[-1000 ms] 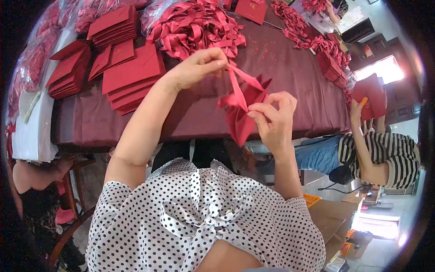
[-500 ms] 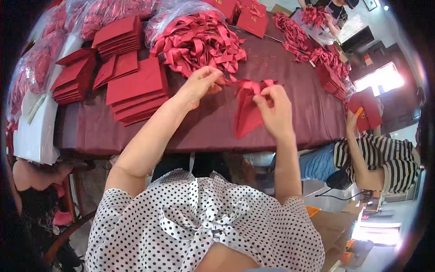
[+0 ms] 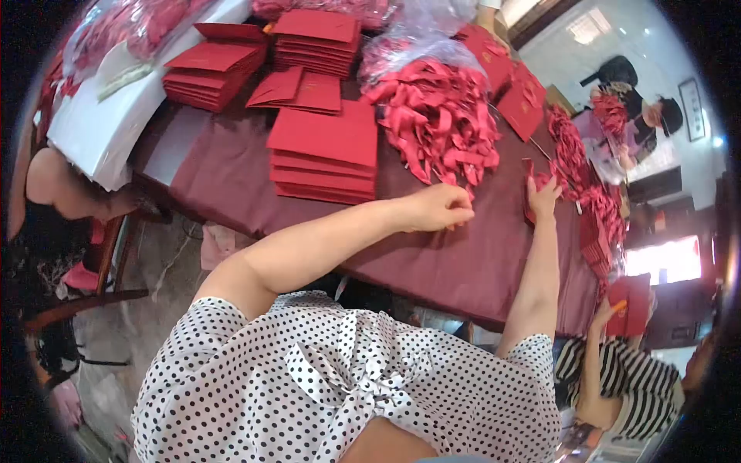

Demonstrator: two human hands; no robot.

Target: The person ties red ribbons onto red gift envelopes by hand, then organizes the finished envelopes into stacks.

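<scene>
My left hand (image 3: 441,208) is closed above the maroon cloth, just below the pile of red ribbons (image 3: 436,116); what its curled fingers hold, if anything, is hidden. Farther right, my right hand (image 3: 545,194) reaches out, its fingers around a narrow-looking red bag (image 3: 529,181) seen from its edge. Left of the ribbons lies a stack of flat red bags (image 3: 324,147), with smaller red pieces (image 3: 297,91) behind it.
More red bag stacks (image 3: 212,73) stand at the back left beside a white stack (image 3: 104,127). Ribbon heaps (image 3: 567,143) line the right side. A person in a striped top (image 3: 625,386) sits right, holding a red bag (image 3: 637,301).
The view has turned, shifting the table's contents. My right hand has moved away from my left, toward the right side, with the red bag. My left hand has let go of the bag's ribbon.
</scene>
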